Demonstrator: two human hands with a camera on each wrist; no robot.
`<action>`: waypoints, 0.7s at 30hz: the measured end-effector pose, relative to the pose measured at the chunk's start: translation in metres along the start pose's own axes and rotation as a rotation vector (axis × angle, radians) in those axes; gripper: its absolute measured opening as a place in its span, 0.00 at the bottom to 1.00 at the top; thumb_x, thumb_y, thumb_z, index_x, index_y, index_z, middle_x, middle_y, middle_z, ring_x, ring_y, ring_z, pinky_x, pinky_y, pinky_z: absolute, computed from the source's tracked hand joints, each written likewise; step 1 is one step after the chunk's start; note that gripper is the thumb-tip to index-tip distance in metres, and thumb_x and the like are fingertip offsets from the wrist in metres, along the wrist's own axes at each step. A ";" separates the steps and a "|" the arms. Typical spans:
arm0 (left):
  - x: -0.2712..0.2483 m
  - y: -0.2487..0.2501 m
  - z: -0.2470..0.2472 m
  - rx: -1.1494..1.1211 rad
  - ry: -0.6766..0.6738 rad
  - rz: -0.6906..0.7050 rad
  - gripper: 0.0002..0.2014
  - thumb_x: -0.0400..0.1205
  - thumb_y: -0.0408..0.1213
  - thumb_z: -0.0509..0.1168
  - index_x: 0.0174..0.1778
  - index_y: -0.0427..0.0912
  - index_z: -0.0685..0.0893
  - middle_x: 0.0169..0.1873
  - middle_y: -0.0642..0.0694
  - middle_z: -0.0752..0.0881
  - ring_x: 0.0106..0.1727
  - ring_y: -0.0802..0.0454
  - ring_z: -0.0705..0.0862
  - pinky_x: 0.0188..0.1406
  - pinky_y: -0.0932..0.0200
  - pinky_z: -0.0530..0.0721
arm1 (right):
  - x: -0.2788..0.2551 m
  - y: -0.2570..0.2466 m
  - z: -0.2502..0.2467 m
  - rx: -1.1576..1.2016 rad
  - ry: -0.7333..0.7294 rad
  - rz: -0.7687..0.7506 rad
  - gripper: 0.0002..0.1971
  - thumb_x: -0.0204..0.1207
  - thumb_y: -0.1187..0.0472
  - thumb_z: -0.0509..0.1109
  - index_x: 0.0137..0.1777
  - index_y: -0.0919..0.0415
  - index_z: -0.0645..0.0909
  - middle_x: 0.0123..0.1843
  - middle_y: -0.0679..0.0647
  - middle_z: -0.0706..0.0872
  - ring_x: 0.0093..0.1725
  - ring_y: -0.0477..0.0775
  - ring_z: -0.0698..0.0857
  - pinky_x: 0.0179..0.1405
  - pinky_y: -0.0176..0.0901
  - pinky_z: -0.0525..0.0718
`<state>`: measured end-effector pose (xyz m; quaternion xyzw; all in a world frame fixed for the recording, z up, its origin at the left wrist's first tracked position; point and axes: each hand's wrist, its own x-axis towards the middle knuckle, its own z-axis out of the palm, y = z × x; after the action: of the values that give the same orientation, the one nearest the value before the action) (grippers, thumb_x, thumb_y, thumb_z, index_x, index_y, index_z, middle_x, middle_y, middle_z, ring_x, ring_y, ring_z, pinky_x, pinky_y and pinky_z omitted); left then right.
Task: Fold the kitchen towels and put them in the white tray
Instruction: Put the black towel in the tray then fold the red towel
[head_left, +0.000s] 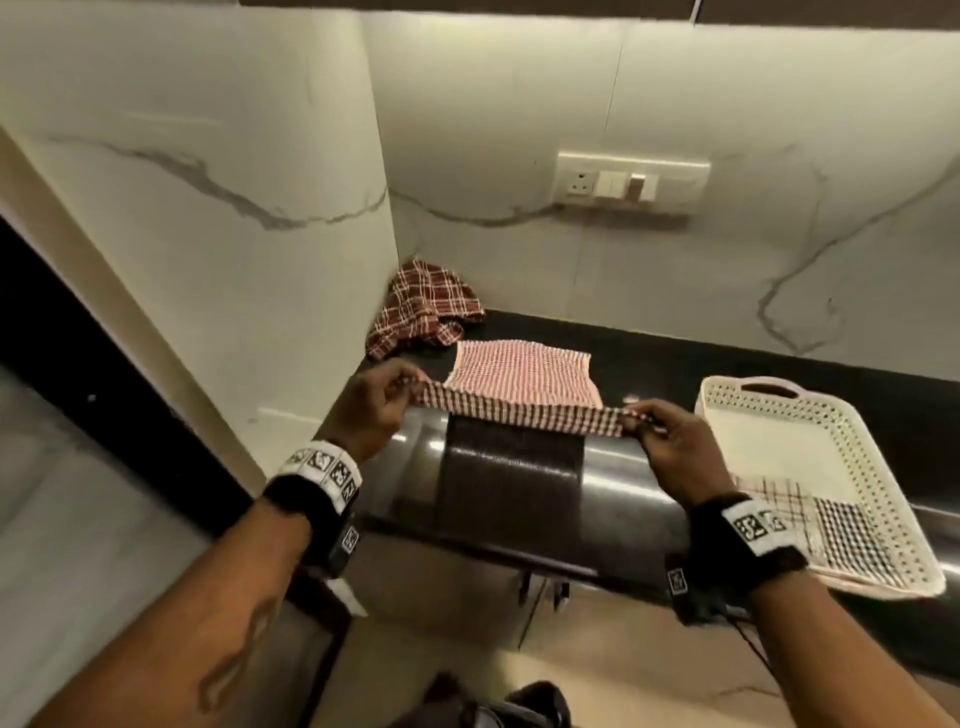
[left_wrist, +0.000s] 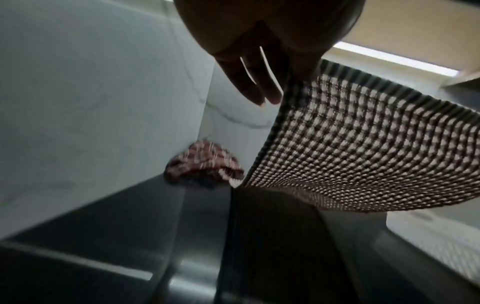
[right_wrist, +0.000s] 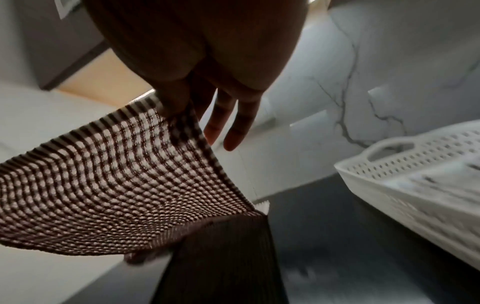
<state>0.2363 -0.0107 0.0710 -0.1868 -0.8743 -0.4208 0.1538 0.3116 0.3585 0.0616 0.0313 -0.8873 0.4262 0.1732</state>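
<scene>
Both hands, left (head_left: 375, 404) and right (head_left: 670, 441), pinch checked towel (head_left: 522, 382) near corners; lifted edge's long axis runs left-right, white tray (head_left: 852, 441) just right.

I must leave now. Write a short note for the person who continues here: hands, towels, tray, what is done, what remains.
Left hand and right hand each pinch a near corner of the checked towel, lifted over the black counter; its far part lies flat.
One folded towel is in the white tray on the right.
A crumpled dark red towel waits in the corner.
Left: finish this fold, tray it, then fold the red one.
</scene>
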 end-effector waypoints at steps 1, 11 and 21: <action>-0.021 -0.005 0.007 -0.006 -0.056 -0.027 0.09 0.81 0.26 0.69 0.48 0.45 0.87 0.41 0.52 0.90 0.42 0.70 0.85 0.45 0.75 0.79 | -0.016 0.013 0.006 0.005 -0.045 0.032 0.15 0.77 0.69 0.75 0.44 0.44 0.85 0.39 0.39 0.90 0.44 0.31 0.86 0.46 0.26 0.80; -0.120 -0.026 0.024 -0.016 -0.431 -0.324 0.09 0.83 0.34 0.69 0.45 0.56 0.85 0.43 0.56 0.89 0.46 0.63 0.87 0.44 0.68 0.81 | -0.098 0.031 -0.005 0.207 -0.468 0.309 0.02 0.80 0.67 0.72 0.47 0.61 0.86 0.40 0.51 0.91 0.39 0.41 0.87 0.39 0.31 0.83; -0.014 -0.060 0.056 0.016 -0.289 -0.396 0.03 0.83 0.38 0.69 0.46 0.45 0.88 0.41 0.51 0.90 0.43 0.57 0.88 0.47 0.58 0.84 | 0.010 0.068 0.030 0.133 -0.190 0.429 0.01 0.81 0.62 0.72 0.51 0.57 0.83 0.44 0.58 0.90 0.45 0.60 0.90 0.46 0.61 0.91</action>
<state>0.2147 -0.0037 -0.0090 -0.0687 -0.9102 -0.4044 -0.0571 0.2799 0.3797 -0.0034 -0.1067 -0.8559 0.5059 -0.0080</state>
